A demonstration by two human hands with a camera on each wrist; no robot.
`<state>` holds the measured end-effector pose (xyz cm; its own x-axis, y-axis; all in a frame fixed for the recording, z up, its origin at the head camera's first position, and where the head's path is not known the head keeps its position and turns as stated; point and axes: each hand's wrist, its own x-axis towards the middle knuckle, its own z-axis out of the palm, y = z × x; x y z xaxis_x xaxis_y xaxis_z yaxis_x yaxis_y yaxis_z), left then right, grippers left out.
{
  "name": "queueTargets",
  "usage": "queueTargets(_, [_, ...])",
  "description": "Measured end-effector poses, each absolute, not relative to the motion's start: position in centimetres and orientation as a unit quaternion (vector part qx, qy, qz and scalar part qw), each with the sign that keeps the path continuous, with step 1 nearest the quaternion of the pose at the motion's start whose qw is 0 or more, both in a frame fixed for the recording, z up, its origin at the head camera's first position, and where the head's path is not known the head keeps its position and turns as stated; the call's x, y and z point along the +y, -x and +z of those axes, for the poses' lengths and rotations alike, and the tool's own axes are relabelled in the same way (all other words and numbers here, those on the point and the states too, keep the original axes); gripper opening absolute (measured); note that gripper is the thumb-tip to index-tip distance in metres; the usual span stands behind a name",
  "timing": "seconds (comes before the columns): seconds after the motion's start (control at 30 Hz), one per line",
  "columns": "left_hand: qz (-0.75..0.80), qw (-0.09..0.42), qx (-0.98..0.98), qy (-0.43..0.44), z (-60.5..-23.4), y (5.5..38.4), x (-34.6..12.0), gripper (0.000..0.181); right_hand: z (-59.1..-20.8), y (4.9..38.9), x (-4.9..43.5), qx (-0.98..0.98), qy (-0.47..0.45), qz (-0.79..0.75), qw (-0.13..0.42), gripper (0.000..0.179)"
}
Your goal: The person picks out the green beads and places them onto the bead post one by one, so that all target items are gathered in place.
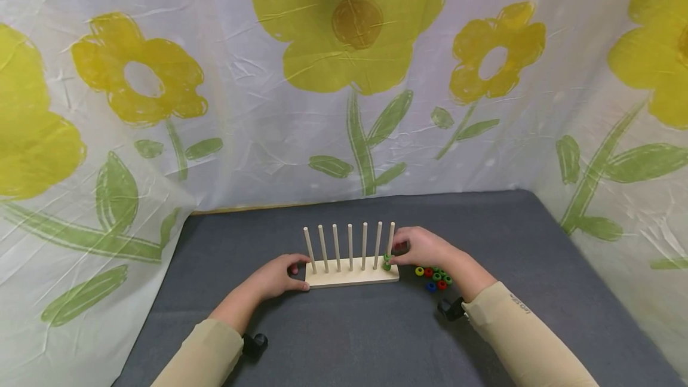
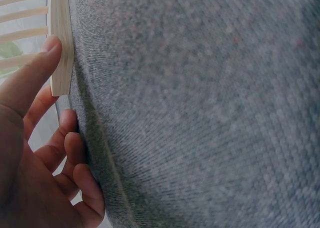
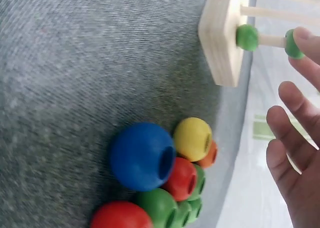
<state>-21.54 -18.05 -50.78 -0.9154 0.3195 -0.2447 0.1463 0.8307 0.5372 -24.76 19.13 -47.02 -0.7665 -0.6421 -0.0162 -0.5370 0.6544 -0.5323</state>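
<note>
A pale wooden pegboard (image 1: 349, 279) with a row of several upright pegs stands on the dark cloth. At its left end my left hand (image 1: 275, 277) grips the base between thumb and index finger; the other fingers are loosely bent, seen in the left wrist view. On the rightmost peg, my right hand (image 1: 426, 248) pinches a green bead (image 3: 293, 45) between thumb and index finger, partway down the peg. Below it another green bead (image 3: 247, 37) sits against the base. The right wrist view shows a gap of bare peg between these two beads.
Right of the pegboard lies a loose group of beads: a blue bead (image 3: 142, 157), a yellow bead (image 3: 192, 139), red beads (image 3: 181, 179), an orange bead (image 3: 208, 155) and several green beads (image 3: 157, 208). A flower-printed curtain (image 1: 242, 106) hangs behind the table.
</note>
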Motion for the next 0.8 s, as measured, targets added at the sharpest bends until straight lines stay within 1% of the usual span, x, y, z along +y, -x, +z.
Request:
queueTargets(0.37, [0.27, 0.168, 0.94, -0.124, -50.85, 21.62, -17.94, 0.06, -47.84, 24.9, 18.77, 0.905, 0.328, -0.241, 0.126, 0.009])
queueTargets(0.63, [0.27, 0.165, 0.94, -0.125, -50.87, 21.68, -17.97, 0.06, -47.86, 24.91, 18.95, 0.906, 0.32, -0.246, 0.131, 0.011])
queueTargets(0.8, [0.268, 0.166, 0.941, -0.124, -50.8, 21.64, -18.01, 0.061, -47.51, 24.94, 19.22, 0.907, 0.315, -0.252, 0.122, 0.013])
